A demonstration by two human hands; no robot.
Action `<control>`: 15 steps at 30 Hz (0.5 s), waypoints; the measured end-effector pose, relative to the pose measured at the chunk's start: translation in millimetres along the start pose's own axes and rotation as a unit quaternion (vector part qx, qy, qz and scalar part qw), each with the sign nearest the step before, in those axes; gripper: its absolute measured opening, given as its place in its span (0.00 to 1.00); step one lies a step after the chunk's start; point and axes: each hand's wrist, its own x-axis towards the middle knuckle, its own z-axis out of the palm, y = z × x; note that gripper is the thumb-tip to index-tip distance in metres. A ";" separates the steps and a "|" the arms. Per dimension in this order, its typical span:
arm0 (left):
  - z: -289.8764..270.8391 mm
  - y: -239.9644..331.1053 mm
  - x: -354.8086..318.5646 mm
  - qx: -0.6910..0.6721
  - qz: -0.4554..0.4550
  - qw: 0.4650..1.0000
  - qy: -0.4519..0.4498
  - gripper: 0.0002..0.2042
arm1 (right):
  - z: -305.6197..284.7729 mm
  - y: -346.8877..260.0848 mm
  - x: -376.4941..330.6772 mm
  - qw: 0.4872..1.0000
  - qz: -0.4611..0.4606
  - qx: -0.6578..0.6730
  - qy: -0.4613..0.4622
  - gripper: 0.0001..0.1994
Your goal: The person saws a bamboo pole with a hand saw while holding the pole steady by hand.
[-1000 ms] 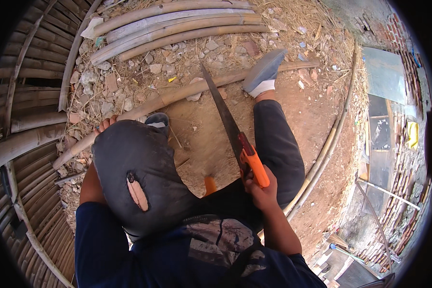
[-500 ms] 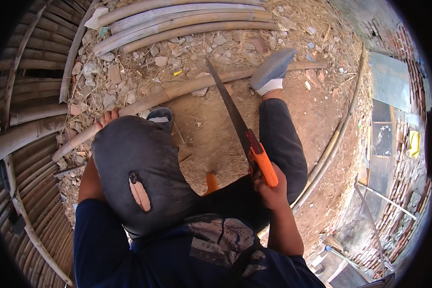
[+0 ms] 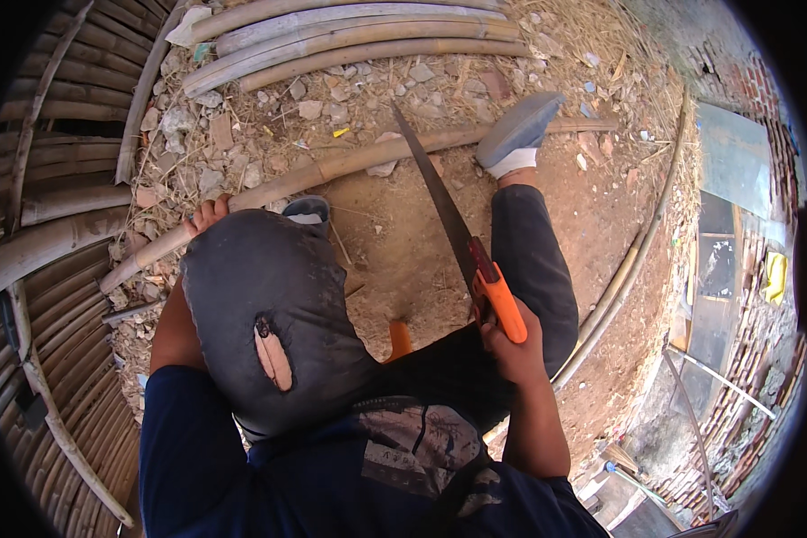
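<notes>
My right hand [image 3: 509, 351] grips the orange handle of a hand saw [image 3: 457, 235]. Its dark blade runs up and left and meets a long bamboo pole [image 3: 350, 164] that lies across the dirt. My left hand [image 3: 208, 215] rests on that pole further left, fingers over it. A foot in a grey shoe [image 3: 516, 131] presses on the pole to the right of the blade. My bent left knee in dark trousers [image 3: 269, 314] hides part of the pole and my left forearm.
More bamboo poles [image 3: 332, 40] lie stacked at the top, and a large pile [image 3: 45, 233] fills the left side. Stones and straw litter the ground. Thin curved poles [image 3: 619, 287] lie at the right, beside a brick wall [image 3: 744, 359].
The saw has slid back toward me along its line, my right hand drawing down and right. The left hand and foot stay on the pole.
</notes>
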 end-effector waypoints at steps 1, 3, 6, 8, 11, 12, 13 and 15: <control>-2.7 1.9 -1.0 -0.002 -0.001 1.000 0.000 0.28 | -1.4 0.0 -0.8 1.000 0.008 0.005 -0.001 0.05; 5.3 0.3 1.3 -0.003 -0.005 1.000 0.002 0.27 | -4.7 0.5 -2.4 1.000 0.022 0.015 -0.003 0.05; 14.6 -0.4 3.2 -0.003 -0.007 1.000 0.016 0.27 | -7.6 1.5 -9.9 0.999 0.036 0.020 0.004 0.04; 15.8 -3.2 4.5 -0.003 -0.004 1.000 0.021 0.26 | -7.4 -2.2 -15.0 0.999 0.046 0.025 0.005 0.04; 11.9 -0.8 4.1 -0.017 0.005 1.000 0.013 0.25 | -7.3 -9.4 -18.2 0.999 0.047 0.015 0.010 0.05; 7.1 0.7 4.2 -0.021 0.005 1.000 0.010 0.24 | -7.1 -12.1 -17.0 0.999 0.043 0.008 0.011 0.05; 6.0 2.5 4.0 -0.025 0.005 1.000 0.007 0.24 | -8.0 -12.6 -15.5 0.999 0.045 0.006 0.008 0.05; 10.9 -6.7 1.8 -0.015 0.003 1.000 0.018 0.23 | -8.3 -9.6 -9.8 0.999 0.048 0.003 -0.007 0.05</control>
